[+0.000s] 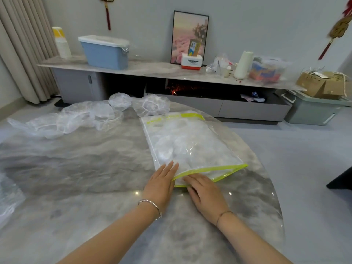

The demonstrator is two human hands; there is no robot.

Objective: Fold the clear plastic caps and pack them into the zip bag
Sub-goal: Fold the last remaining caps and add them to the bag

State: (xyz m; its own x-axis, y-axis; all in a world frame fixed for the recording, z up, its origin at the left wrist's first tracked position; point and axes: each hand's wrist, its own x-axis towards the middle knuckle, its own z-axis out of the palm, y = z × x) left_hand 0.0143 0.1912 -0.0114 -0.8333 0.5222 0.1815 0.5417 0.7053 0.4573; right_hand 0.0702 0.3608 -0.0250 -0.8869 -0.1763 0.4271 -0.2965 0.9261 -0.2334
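- Centrally, a clear plastic zip bag with lime-green edging is lying flat on the right side of a round, grey-and-white marbled table. Its green-lipped mouth is facing the person.
- A whitish mass of packed clear plastic caps is showing through the bag's wall and filling much of it.
- The person's left hand is pressing palm down on the bag's near left corner. Its fingers are lying straight and close together, gripping nothing, and a silver bangle is circling the wrist.
- The right hand is resting palm down at the bag's mouth with straight fingers, holding nothing. Its fingertips are touching the green lips; whether they are reaching inside cannot be told. A thin bracelet is sitting on this wrist.
- A heap of loose, crumpled caps is sprawling along the table's far left.
- Two puffed caps are sitting at the far edge: one further left, the other near the bag's far end.
- Behind the table, a long low sideboard with a marbled top is carrying a blue plastic bin, a framed pink picture, a white-and-red box marked Panasonic and a white cone.
- At far right, a brown cardboard box is sitting above a pale green tub.
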